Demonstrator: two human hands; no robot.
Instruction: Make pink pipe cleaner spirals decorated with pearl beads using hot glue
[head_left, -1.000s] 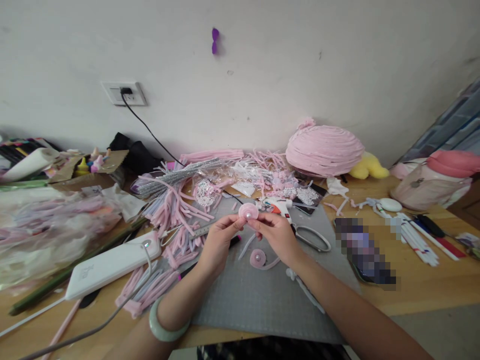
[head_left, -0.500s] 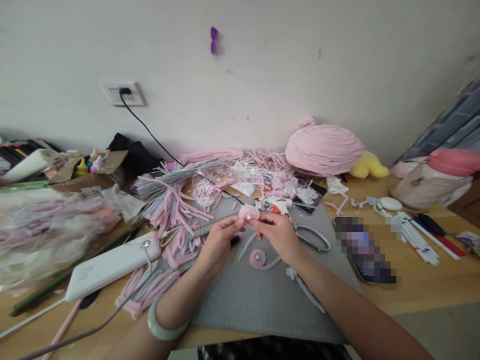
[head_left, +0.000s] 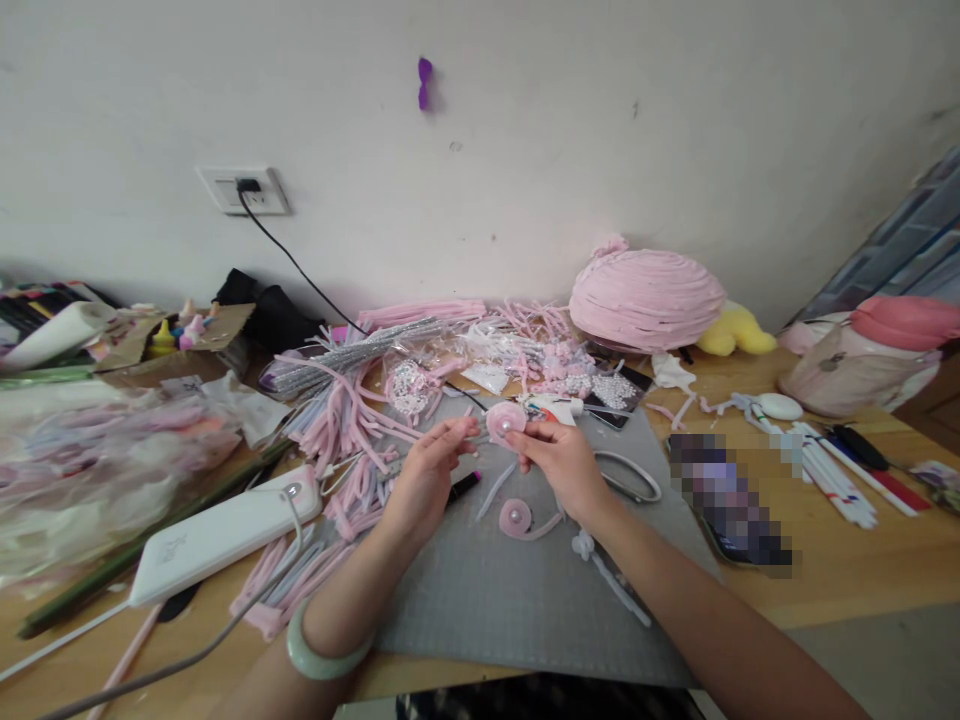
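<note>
Pink coiled disc (head_left: 501, 416) with a pearl-like bead (head_left: 506, 427) is pinched between the right hand's (head_left: 566, 470) thumb and fingers, above a gray mat (head_left: 480, 610). The left hand (head_left: 424, 485), near but apart from the disc, has curled fingers; I cannot tell whether they close on anything. A similar pink coil (head_left: 515, 518) lies on the mat.

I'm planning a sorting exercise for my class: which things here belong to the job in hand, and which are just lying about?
Seem to belong: pink disc in the right hand; matching disc on the grey mat; pink fuzzy sticks; pearl beads.

Seem just lying about: phone; white power bank; yellow soft thing.
</note>
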